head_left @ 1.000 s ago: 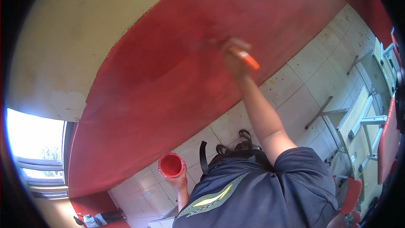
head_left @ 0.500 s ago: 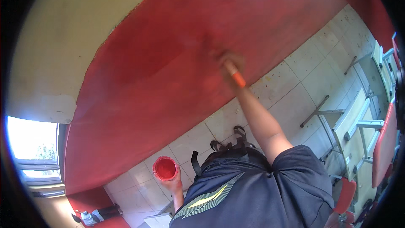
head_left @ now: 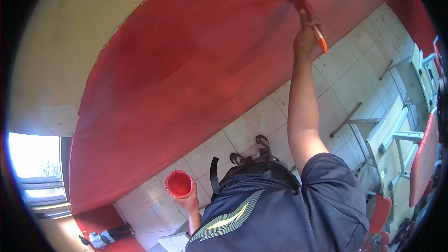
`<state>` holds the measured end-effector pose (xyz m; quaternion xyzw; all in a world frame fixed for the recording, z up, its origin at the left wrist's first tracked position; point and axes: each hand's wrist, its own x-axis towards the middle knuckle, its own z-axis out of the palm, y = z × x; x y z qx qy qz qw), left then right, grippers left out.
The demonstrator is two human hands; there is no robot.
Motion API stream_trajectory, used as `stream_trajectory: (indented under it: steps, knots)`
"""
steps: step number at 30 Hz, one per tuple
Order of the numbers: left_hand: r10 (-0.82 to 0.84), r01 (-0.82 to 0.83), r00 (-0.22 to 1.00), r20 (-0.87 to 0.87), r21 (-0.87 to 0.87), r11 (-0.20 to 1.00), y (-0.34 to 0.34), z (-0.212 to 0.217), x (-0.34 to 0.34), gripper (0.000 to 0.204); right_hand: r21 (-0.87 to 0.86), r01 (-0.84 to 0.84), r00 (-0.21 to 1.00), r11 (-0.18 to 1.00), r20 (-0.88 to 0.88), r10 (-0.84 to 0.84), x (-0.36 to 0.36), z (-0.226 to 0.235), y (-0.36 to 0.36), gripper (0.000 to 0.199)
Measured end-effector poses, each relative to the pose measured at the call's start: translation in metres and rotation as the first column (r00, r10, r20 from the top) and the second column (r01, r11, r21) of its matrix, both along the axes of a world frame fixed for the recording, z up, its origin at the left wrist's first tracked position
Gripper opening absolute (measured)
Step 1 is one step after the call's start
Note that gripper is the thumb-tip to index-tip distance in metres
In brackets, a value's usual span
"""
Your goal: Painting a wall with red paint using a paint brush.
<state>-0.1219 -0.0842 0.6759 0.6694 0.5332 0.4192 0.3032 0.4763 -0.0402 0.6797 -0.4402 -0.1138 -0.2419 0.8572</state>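
Note:
My right hand (head_left: 307, 35) is closed round a paintbrush (head_left: 321, 41) with an orange-tipped handle. The brush's dark red head reaches the wall (head_left: 200, 51), which is painted red below a ragged edge and cream above it. Low on the left, my left hand (head_left: 189, 200) holds an open tub of red paint (head_left: 179, 184) upright, its rim smeared with paint. The fingers of that hand are partly hidden behind the tub.
Tables (head_left: 389, 144) with metal legs and red chairs (head_left: 424, 158) crowd the right side. A window (head_left: 37, 163) is at the left, with a bottle and dark items (head_left: 109, 237) lying below it. Pale tiles (head_left: 261, 116) cover the floor along the wall.
My right hand has moved up and to the right along the wall with the paintbrush, my arm stretching farther. The paint tub has shifted only slightly left.

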Motion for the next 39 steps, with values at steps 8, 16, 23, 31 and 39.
stream_trajectory:
  steps: [8,16,23,31,39]
  knots:
    - [0.037,-0.038,0.999,-0.01,-0.014,0.999,-0.004,0.004,0.005,0.08,-0.645,-0.561,0.437,0.519,0.302,0.847,-0.185,0.003,0.025,0.025]
    - [0.017,-0.017,1.0,-0.007,0.04,0.999,-0.007,-0.002,-0.002,0.071,-0.475,-0.45,0.819,0.757,0.118,0.561,-0.103,-0.007,0.002,0.017]
    - [0.066,-0.066,0.998,0.006,0.106,0.992,-0.014,-0.004,-0.016,0.069,-0.185,0.047,0.985,0.982,-0.153,-0.076,-0.009,-0.032,-0.009,0.024]
    - [0.066,-0.049,0.987,-0.149,0.116,0.992,-0.008,0.009,-0.014,0.076,-0.354,-0.658,0.551,0.664,0.374,0.746,-0.241,-0.027,0.059,0.017]
    - [0.113,-0.121,0.989,0.09,0.083,0.989,-0.005,0.024,0.007,0.081,-0.803,-0.291,0.932,0.52,-0.115,0.345,-0.152,-0.034,0.016,0.032]
